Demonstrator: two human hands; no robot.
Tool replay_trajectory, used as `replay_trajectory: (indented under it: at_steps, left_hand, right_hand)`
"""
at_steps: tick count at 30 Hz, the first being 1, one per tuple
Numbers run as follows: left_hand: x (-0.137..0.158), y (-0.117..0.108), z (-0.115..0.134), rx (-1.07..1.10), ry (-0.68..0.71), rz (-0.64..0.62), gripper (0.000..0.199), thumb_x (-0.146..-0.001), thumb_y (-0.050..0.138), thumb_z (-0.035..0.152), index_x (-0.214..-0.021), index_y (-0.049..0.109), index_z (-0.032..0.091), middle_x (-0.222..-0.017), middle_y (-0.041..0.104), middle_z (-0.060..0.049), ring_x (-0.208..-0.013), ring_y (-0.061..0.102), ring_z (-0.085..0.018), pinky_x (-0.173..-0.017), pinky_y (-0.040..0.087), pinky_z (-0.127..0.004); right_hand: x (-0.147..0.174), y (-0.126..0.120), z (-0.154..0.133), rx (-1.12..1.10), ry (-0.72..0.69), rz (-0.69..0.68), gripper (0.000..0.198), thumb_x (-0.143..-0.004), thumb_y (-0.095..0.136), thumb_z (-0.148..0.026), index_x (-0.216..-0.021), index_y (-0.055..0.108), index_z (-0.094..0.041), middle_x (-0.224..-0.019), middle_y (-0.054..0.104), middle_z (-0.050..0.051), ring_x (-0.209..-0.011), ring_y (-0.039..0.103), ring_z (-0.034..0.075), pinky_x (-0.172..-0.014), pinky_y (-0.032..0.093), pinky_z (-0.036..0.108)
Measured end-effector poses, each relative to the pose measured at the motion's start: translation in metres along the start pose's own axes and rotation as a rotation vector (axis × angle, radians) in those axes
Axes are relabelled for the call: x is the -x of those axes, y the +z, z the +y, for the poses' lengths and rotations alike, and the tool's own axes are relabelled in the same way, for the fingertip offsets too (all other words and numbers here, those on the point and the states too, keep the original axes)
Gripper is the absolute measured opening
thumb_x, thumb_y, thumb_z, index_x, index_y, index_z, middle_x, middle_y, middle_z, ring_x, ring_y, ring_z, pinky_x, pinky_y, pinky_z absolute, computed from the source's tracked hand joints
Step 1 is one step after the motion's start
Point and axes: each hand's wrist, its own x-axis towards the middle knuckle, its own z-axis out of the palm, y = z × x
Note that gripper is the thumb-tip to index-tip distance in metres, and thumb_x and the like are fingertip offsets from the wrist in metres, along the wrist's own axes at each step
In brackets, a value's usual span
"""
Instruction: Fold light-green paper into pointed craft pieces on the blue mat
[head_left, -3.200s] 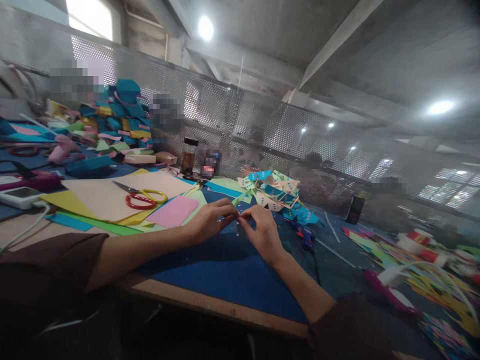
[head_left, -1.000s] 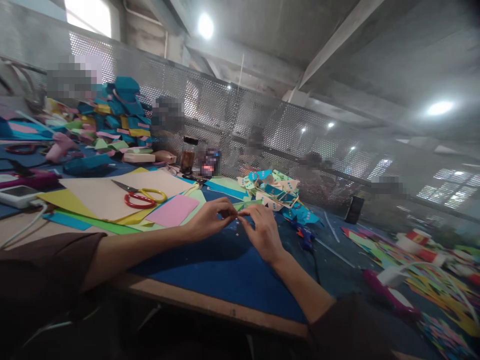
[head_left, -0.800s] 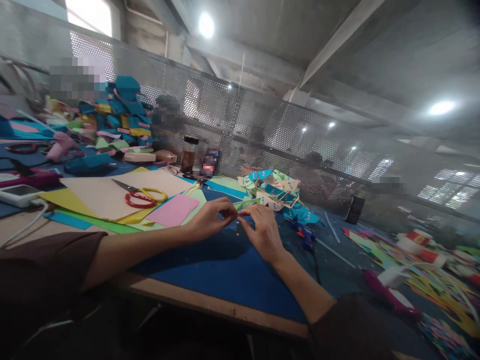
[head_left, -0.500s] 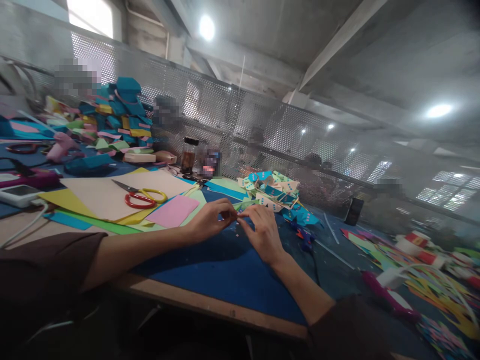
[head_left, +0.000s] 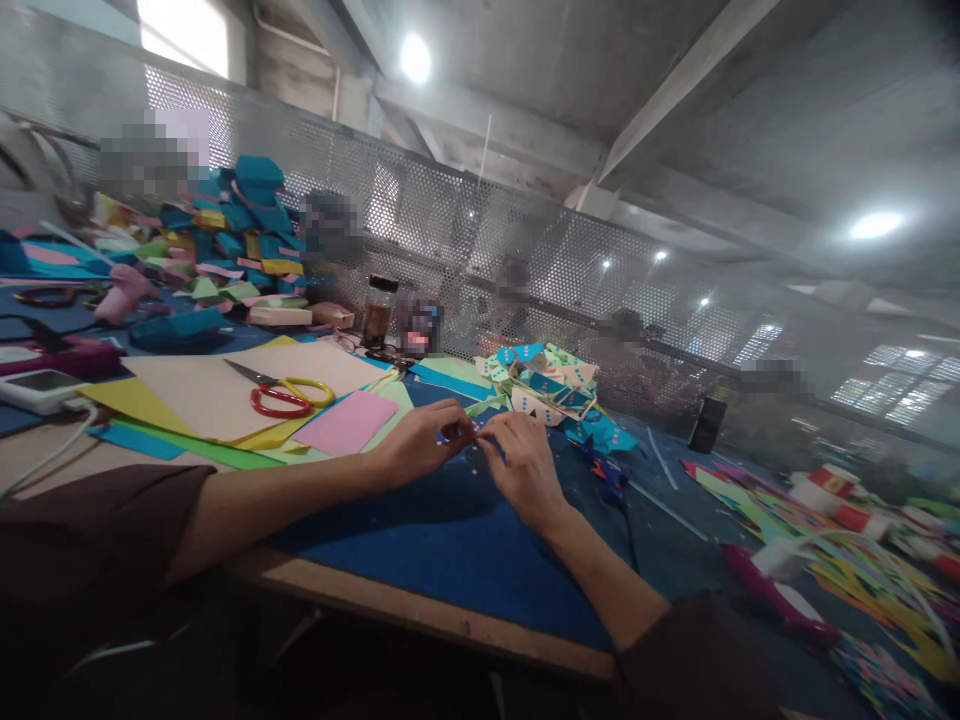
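Observation:
Over the blue table top, my left hand and my right hand meet fingertip to fingertip. Both are closed in a pinch; whatever lies between the fingertips is too small to make out. Tiny pale bits are scattered on the table just beneath them. Behind my right hand lies a heap of cut paper pieces with dots, in blue, cream and green. Left of my left hand is a pink paper sheet, and beyond it scissors with red and yellow handles rest on a cream sheet.
A blue glue gun with its cord sits right of my hands. Further right are a phone, a purple power strip and colored paper strips. A lidded jar and piled blue paper shapes stand behind, left.
My right fingers have shifted very slightly at the pinch. Both hands stay together in nearly the same place, and the things on the table have not moved.

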Motion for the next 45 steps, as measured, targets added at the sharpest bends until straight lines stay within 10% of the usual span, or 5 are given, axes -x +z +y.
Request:
replay_trajectory:
  at_steps: [45]
  left_hand:
    - [-0.0003, -0.0032, 0.0010, -0.043, 0.007, -0.026, 0.011, -0.088, 0.058, 0.016, -0.085, 0.068, 0.017, -0.085, 0.064, -0.004, -0.073, 0.060, -0.014, -0.068, 0.047, -0.023]
  right_hand:
    - [0.0000, 0.0019, 0.0027, -0.001, 0.000, -0.009, 0.008, -0.096, 0.055, -0.019, -0.089, 0.058, -0.019, -0.086, 0.065, 0.004, -0.086, 0.057, 0.022, -0.085, 0.037, 0.036]
